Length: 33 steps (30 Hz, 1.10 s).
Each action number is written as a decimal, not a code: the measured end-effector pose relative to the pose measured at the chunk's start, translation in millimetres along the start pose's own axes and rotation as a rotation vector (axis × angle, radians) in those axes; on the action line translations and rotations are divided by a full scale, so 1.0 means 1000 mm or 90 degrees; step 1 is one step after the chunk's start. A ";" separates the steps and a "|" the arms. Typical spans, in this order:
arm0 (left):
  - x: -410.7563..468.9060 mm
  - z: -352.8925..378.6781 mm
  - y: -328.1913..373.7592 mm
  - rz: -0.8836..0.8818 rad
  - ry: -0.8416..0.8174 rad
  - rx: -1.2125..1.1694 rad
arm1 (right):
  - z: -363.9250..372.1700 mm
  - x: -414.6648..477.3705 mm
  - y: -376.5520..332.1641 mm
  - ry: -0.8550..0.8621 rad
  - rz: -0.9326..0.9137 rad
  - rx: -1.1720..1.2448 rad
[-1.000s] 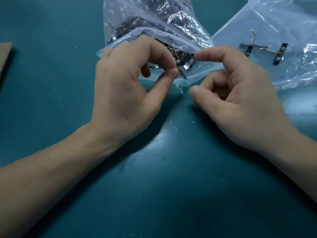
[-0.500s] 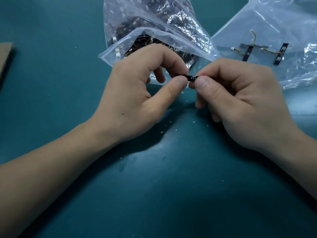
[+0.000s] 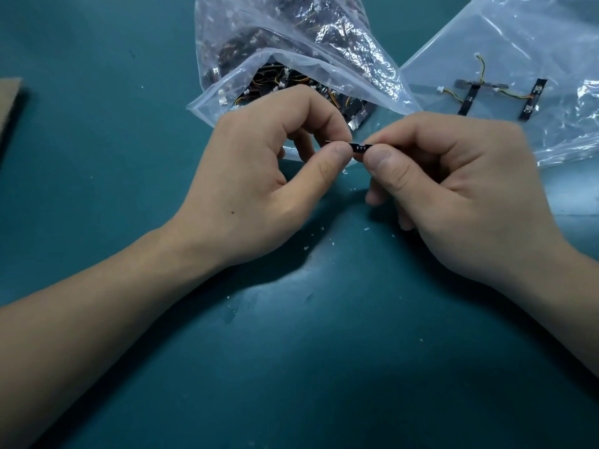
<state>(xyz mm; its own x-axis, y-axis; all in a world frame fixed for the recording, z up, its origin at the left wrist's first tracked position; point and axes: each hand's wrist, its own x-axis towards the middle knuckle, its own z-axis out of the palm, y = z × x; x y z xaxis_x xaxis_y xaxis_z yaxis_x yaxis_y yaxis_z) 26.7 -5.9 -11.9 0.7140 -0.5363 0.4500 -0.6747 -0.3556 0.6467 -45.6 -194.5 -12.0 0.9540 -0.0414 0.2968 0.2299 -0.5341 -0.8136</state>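
A small black circuit strip [image 3: 359, 147] with tiny white marks hangs just above the teal table, held level between both hands. My left hand [image 3: 259, 176] pinches its left end between thumb and forefinger. My right hand [image 3: 453, 189] pinches its right end the same way, the other fingers curled under. Most of the strip is hidden by the fingertips. Right behind the hands lies an open clear plastic bag [image 3: 291, 53] full of similar black strips with yellow and orange wires.
A second clear bag [image 3: 525, 43] lies flat at the back right with a few wired strips [image 3: 468, 98] on it. A piece of cardboard [image 3: 9, 105] sits at the left edge. Small white flecks dot the teal table [image 3: 324, 367].
My left hand drew a strip out of the open bag and my right hand came in to take its other end. Both hands now hold it slightly nearer to me.
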 end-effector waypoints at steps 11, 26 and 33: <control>0.000 0.001 0.000 0.017 0.006 0.008 | -0.001 0.001 0.001 -0.013 0.013 -0.002; -0.002 0.000 -0.004 0.033 0.025 -0.044 | 0.000 0.001 0.002 -0.039 0.014 0.048; -0.001 0.001 -0.004 0.049 0.035 -0.028 | 0.000 0.000 0.001 -0.067 0.029 0.063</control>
<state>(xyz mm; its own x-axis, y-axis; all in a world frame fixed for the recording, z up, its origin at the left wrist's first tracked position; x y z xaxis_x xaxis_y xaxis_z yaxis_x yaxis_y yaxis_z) 28.9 -5.0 -16.0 0.6702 -0.5172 0.5323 -0.7202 -0.2798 0.6348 -45.0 -195.2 -13.1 0.9777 0.0279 0.2080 0.1982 -0.4482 -0.8717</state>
